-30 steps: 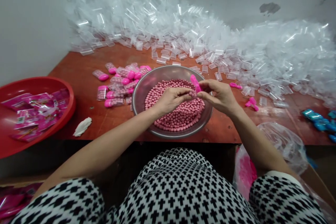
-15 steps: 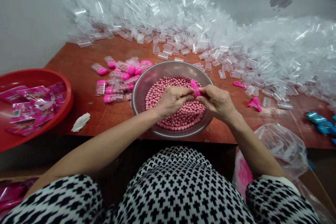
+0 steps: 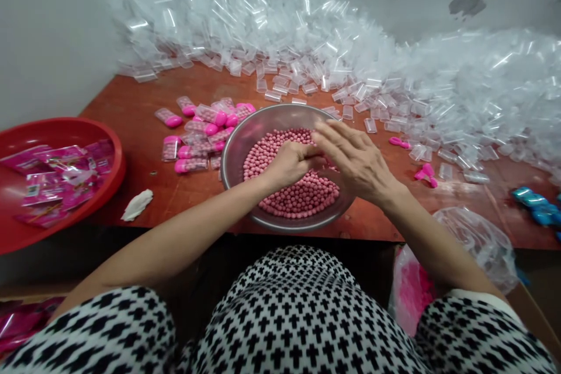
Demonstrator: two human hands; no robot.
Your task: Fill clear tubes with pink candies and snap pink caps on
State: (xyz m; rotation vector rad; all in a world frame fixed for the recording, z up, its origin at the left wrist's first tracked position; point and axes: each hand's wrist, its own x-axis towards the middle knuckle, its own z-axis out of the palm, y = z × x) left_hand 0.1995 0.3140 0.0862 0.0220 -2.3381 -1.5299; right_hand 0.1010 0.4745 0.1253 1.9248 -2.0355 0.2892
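Observation:
A metal bowl of small pink beads stands at the table's front edge, and both hands are above it. My left hand has its fingers pressed together over the beads; whatever they hold is hidden behind my other hand. My right hand is spread, palm turned down and inward, its fingertips close to my left fingers. The pink piece seen earlier between the hands is out of sight. Left of the bowl lies a pile of clear tubes with pink caps, filled with beads.
Clear plastic tubes are heaped along the wall. A red basin with pink packets is at the left, near a white scrap. Pink bows, blue pieces and a plastic bag are at the right.
My right hand has opened from its pinch and turned over, fingers reaching up and left. The pink piece has gone from view. My left hand has barely moved.

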